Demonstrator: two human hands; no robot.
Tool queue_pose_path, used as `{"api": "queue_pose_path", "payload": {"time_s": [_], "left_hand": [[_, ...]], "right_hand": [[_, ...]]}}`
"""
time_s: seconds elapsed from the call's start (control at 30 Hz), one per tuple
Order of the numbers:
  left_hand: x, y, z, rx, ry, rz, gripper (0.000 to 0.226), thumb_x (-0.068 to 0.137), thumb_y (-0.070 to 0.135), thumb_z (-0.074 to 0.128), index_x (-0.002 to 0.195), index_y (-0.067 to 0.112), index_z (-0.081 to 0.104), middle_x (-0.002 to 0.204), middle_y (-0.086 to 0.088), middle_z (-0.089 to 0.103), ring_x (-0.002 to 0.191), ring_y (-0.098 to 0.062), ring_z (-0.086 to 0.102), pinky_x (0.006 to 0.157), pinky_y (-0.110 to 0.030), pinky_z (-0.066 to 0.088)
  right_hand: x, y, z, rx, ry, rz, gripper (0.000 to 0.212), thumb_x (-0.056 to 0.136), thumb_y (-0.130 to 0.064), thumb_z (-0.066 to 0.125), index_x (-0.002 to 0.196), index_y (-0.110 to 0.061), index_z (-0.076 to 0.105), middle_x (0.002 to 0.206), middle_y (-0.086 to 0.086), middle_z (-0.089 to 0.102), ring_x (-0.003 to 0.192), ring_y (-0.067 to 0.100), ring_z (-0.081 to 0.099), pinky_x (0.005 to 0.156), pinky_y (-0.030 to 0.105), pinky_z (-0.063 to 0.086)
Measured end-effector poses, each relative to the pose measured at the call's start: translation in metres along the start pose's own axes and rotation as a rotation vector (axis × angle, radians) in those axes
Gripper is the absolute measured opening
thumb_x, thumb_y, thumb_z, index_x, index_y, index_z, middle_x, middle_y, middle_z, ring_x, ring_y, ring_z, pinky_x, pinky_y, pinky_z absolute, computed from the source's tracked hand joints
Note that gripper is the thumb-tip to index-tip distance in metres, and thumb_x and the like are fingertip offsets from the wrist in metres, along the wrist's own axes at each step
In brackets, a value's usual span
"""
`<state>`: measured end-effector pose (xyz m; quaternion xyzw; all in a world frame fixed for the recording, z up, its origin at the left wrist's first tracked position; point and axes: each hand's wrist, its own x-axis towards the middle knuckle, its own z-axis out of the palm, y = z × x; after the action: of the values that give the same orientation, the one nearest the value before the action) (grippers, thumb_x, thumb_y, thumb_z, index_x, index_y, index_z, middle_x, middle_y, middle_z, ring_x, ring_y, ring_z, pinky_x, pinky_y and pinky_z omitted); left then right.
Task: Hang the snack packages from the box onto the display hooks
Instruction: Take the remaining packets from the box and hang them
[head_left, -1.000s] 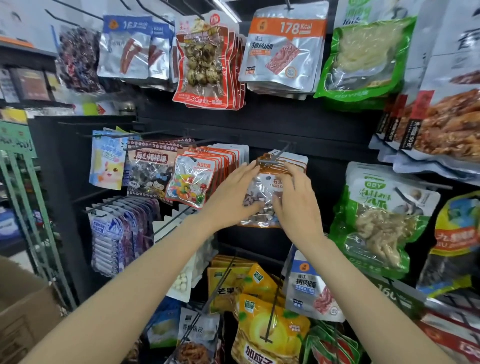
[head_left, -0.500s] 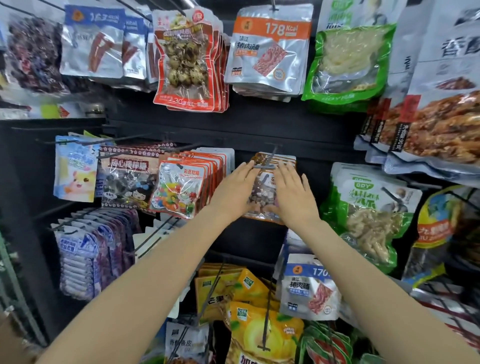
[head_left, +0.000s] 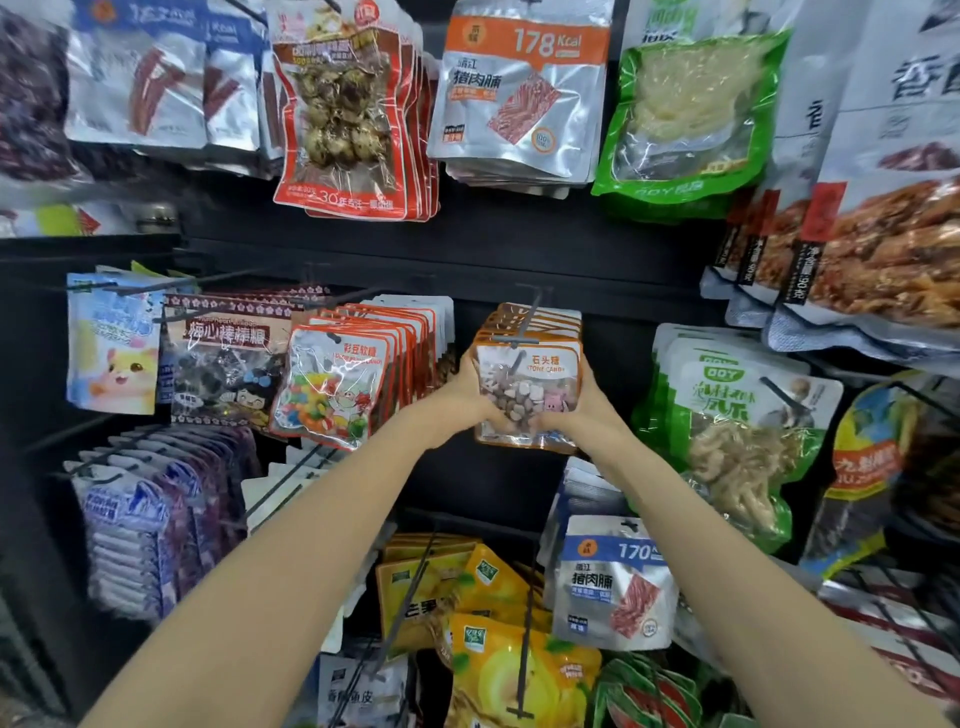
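A stack of orange-edged stone candy packs hangs on a black display hook at the middle of the rack. My left hand grips the stack's left side, fingers hidden behind it. My right hand grips the right side, its thumb on the lower front. The front pack is clear and shows pebble-like candies. The box is out of view.
Left of the stack hang jelly bean packs on a full hook. Green chicken-feet bags hang to the right, silver pork jerky packs below and mango packs on long hooks at the bottom. More bags fill the top row.
Both hands have slid from lying flat on the front of the stone candy packs to gripping the stack's sides. The front pack's label now shows.
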<state>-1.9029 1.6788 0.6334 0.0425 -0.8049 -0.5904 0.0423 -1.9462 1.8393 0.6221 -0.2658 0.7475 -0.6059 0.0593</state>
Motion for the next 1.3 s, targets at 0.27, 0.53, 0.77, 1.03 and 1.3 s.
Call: {"api": "queue_pose_path", "payload": {"time_s": [0.27, 0.53, 0.77, 1.03, 1.3], "left_hand": [[-0.001, 0.011, -0.005, -0.293, 0.124, -0.008, 0.067, 0.083, 0.023, 0.055, 0.144, 0.022, 0.027, 0.127, -0.013, 0.057, 0.105, -0.028, 0.063, 0.088, -0.044, 0.052], [-0.007, 0.012, -0.001, 0.098, 0.341, 0.186, 0.065, 0.089, 0.022, 0.063, 0.144, 0.018, 0.028, 0.133, 0.002, 0.051, 0.109, -0.008, 0.053, 0.087, -0.023, 0.046], [-0.041, 0.014, -0.004, 0.642, 0.675, 0.502, 0.042, 0.092, 0.016, 0.053, 0.133, 0.014, 0.041, 0.131, -0.003, 0.047, 0.119, -0.016, 0.045, 0.093, -0.025, 0.039], [-0.086, -0.02, -0.067, 0.878, 0.866, 0.665, 0.032, 0.076, 0.006, 0.051, 0.107, 0.007, 0.059, 0.108, -0.01, 0.059, 0.102, -0.028, 0.052, 0.088, -0.047, 0.047], [-0.089, -0.041, -0.126, 0.73, 0.541, 0.399, 0.093, 0.082, 0.044, 0.067, 0.15, 0.011, 0.013, 0.158, -0.005, 0.006, 0.146, -0.02, 0.0, 0.118, -0.035, 0.002]], "right_hand": [[0.009, 0.0, -0.006, 0.092, -0.02, -0.037, 0.1, 0.079, -0.001, 0.071, 0.148, -0.034, 0.007, 0.111, -0.013, 0.06, 0.103, 0.007, 0.061, 0.084, 0.031, 0.053], [0.008, -0.003, 0.003, -0.336, 0.214, -0.293, 0.098, 0.068, -0.019, 0.081, 0.146, -0.022, 0.023, 0.145, 0.002, 0.029, 0.128, 0.007, 0.032, 0.103, 0.018, 0.033], [-0.034, -0.011, 0.038, -0.736, 0.589, -0.512, 0.071, 0.072, -0.007, 0.077, 0.134, -0.006, 0.043, 0.131, 0.016, 0.039, 0.118, 0.024, 0.034, 0.09, 0.023, 0.037], [-0.05, -0.02, 0.102, -0.318, 0.534, -0.408, 0.061, 0.087, -0.008, 0.061, 0.138, -0.006, 0.03, 0.12, 0.008, 0.05, 0.106, 0.019, 0.051, 0.094, 0.035, 0.045], [-0.044, -0.035, 0.152, 0.091, 0.633, -0.187, 0.081, 0.091, -0.004, 0.056, 0.15, -0.009, 0.001, 0.098, -0.008, 0.052, 0.084, 0.001, 0.057, 0.074, 0.004, 0.043]]}}
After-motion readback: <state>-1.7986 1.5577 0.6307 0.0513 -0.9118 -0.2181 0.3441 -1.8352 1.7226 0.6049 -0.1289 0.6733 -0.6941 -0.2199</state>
